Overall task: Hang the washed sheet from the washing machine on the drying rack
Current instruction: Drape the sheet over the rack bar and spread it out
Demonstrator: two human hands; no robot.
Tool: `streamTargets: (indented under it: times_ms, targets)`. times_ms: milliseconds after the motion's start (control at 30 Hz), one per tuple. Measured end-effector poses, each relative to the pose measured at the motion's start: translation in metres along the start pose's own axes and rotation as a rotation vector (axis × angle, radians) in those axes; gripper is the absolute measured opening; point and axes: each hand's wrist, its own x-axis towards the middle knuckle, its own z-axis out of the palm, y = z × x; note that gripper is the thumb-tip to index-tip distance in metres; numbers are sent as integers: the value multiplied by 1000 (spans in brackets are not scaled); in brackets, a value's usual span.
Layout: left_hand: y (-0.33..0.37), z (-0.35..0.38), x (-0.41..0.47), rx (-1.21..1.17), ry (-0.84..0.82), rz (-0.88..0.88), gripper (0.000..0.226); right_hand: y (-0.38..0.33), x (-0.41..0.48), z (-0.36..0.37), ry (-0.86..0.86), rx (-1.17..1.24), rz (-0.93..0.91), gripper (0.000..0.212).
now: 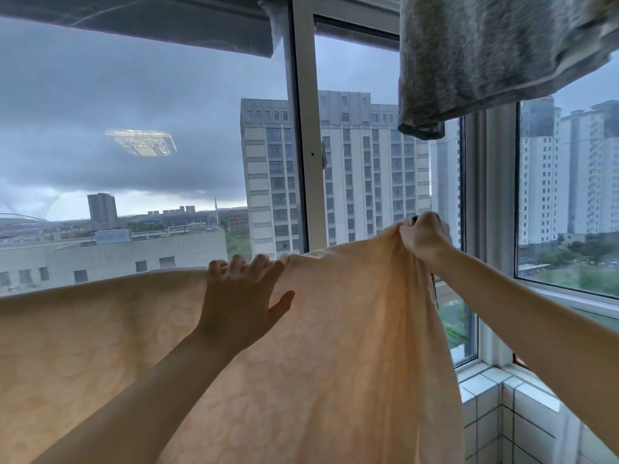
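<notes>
- The peach sheet (301, 380) fills the near lower half of the view. It is draped over a line running left to right in front of the window (303, 128), and its near side hangs down toward the person. The rack bar itself is hidden under the fold.
- A grey cloth (485, 55) hangs at the top right, well above the sheet.
- The left hand (239, 306) lies spread and flat on the sheet, with its fingertips over the top edge, gripping nothing.
- The right hand (425, 239) is closed round a bunched gather of sheet at the right end, lifted above the line.
- The step looks like spreading the sheet along the bar. To do it well, pin the fold with the left palm, draw the right bunch outward and level, then release it gradually so no creases set.
</notes>
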Motion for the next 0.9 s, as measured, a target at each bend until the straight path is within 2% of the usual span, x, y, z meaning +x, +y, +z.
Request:
streamTargets:
  times_ms: [100,200,267,367,467,533,600,700,767,900]
  targets:
    - [1,0,1,-6,0,-4,57,31,-2,6,-96,-78,73,34]
    - [1,1,1,-14,-6,-6,56,52,-6,13,-276,-102,143,25]
    - [0,2,1,-19,-9,-8,56,56,-8,13,-370,-145,156,30]
    - [-1,2,1,-17,-9,-11,55,53,-10,11,-446,-376,97,20]
    - [0,2,1,-13,-13,-10,55,40,-9,13,-352,-497,-68,14]
    - [1,2,2,-12,-20,-8,55,28,-5,18,-283,-330,-243,17]
    - [1,2,2,-4,-36,-9,55,13,-7,24,-348,-117,-396,30]
    - [0,2,2,2,-47,-15,54,2,-14,38,-398,-100,-571,27]
    - [-2,2,1,-18,-40,-11,52,2,-14,47,-322,-123,-636,20]
    - [-8,0,0,-152,19,-9,37,-1,-15,50,-247,-94,-635,17]
